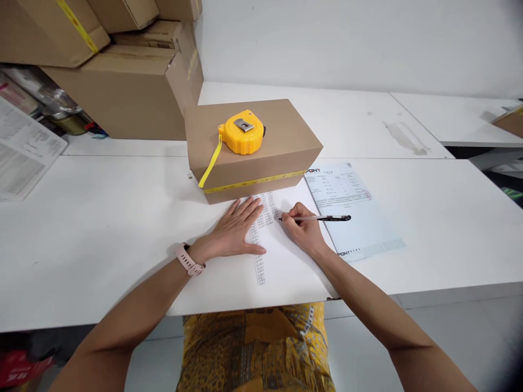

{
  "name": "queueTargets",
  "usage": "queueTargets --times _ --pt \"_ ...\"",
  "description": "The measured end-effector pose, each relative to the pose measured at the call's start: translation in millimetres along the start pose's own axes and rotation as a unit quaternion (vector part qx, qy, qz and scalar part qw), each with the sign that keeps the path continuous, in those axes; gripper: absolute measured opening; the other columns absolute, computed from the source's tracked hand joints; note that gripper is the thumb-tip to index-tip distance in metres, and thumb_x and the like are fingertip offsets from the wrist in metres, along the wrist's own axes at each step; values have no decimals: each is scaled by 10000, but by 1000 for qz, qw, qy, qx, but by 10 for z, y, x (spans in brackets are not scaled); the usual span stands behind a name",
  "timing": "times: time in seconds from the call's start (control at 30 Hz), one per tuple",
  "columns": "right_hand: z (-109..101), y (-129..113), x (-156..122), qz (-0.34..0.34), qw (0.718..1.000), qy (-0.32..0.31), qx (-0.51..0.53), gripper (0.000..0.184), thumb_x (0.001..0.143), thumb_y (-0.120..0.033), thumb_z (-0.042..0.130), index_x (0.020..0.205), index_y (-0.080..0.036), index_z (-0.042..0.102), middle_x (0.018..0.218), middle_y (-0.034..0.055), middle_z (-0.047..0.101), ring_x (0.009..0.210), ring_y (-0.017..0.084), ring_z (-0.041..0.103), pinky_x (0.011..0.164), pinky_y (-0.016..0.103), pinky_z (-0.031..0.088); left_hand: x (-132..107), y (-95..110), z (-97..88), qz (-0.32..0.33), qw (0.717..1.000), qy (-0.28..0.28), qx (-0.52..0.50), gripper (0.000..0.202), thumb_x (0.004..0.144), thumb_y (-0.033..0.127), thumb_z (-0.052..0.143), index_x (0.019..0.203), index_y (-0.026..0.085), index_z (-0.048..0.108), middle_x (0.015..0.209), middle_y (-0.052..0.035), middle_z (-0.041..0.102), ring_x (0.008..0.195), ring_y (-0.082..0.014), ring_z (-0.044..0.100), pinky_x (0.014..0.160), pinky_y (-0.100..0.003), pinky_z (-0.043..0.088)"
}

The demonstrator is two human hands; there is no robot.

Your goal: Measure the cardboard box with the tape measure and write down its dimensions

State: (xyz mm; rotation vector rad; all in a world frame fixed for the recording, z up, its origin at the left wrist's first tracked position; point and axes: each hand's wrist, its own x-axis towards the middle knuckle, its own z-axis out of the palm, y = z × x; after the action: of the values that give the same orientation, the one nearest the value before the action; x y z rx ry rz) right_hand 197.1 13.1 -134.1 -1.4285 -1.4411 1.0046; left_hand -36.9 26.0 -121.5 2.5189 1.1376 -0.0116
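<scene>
My left hand (235,231) lies flat, fingers stretched out, on a white sheet (281,261) with a column of printed figures on the white table (102,234). My right hand (304,228) grips a black-capped pen (322,218), whose tip touches the sheet near the figures. Just beyond both hands stands a small cardboard box (253,149) sealed with yellow tape. A yellow tape measure (242,132) rests on top of it, its blade hanging over the box's front-left edge. A pink watch (188,260) is on my left wrist.
A printed form (349,209) lies to the right of the sheet. Larger cardboard boxes (122,81) are stacked at the back left, with printed papers (20,149) beside them. Another table (457,117) adjoins at the back right. The near table edge runs just above my lap.
</scene>
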Motion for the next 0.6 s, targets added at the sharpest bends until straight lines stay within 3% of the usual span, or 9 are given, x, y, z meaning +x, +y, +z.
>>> queueTargets --times 0.6 --pt "-10 -21 27 7 1000 11 13 286 826 -338 654 683 -238 426 567 -68 410 530 103 321 512 269 241 4 -16 13 4 1000 3 -1 1154 833 845 507 1650 168 54 1733 -145 59 1609 -321 20 1296 -474 -23"
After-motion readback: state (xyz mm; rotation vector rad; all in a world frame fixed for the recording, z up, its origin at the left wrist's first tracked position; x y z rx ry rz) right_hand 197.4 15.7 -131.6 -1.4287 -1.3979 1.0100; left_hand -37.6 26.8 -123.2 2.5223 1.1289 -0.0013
